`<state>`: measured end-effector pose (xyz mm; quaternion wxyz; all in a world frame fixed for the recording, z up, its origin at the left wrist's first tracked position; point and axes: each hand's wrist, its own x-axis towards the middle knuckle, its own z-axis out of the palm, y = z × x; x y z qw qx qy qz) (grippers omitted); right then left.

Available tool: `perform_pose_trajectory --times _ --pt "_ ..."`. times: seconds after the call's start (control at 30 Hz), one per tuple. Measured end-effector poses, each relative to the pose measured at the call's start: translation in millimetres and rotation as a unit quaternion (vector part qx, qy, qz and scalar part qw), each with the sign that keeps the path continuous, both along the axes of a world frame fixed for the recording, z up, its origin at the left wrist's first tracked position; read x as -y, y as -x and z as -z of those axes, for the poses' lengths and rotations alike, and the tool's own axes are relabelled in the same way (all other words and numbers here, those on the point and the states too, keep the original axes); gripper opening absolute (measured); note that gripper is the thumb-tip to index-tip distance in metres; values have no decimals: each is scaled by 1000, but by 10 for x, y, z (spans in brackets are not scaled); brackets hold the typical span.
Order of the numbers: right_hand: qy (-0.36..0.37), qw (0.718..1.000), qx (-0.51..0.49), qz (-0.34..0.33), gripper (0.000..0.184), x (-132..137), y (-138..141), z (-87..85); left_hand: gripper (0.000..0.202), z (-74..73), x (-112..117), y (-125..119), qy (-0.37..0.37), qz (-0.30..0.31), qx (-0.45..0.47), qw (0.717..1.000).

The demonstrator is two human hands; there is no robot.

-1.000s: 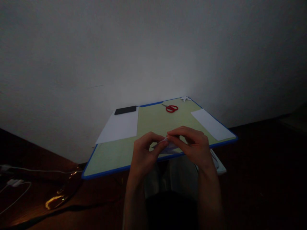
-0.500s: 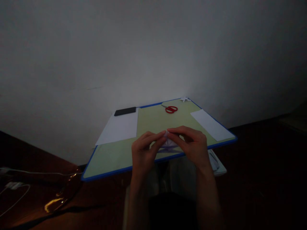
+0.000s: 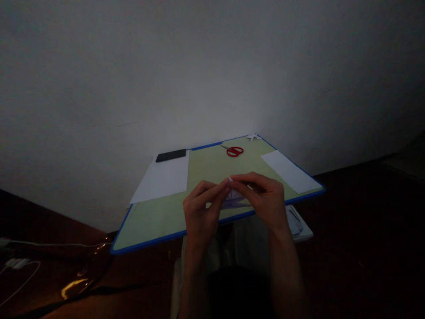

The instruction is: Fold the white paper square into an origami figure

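Note:
My left hand and my right hand meet over the near edge of a green board with a blue rim. Both pinch a small folded piece of pale paper between their fingertips. The paper's top corner sits where the two sets of fingertips touch. Its lower part lies against the board between my hands, partly hidden by my fingers.
On the board lie a white sheet at the left, a white strip at the right, red scissors and a small folded paper shape at the far edge. A black phone tops the left sheet. White cables lie at left.
My hands have drawn closer, fingertips now touching at the paper's top. The folded paper has been raised and pinched into a narrower shape. The view shifted slightly.

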<state>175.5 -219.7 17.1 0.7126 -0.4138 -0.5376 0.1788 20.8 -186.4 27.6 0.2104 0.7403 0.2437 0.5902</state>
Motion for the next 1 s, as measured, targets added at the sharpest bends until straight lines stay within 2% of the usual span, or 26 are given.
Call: perform_pose_trajectory --times 0.2,0.33,0.47,0.57,0.8,1.0 --pt "0 999 38 -21 8 1 32 -40 18 -4 -13 46 101 30 21 994" --pt "-9 1000 26 -11 9 10 40 -47 15 -20 -15 50 230 77 78 967" --pt "-16 1000 23 -13 12 8 26 -31 12 -15 -35 65 309 128 61 941" --pt "-21 1000 23 -1 13 -1 37 -23 11 1 -45 66 320 131 68 936" --pt "-15 999 40 15 10 -8 86 -22 14 13 -40 61 295 90 67 949" --pt "0 1000 14 6 8 -31 64 6 18 47 -79 81 326 120 55 936"
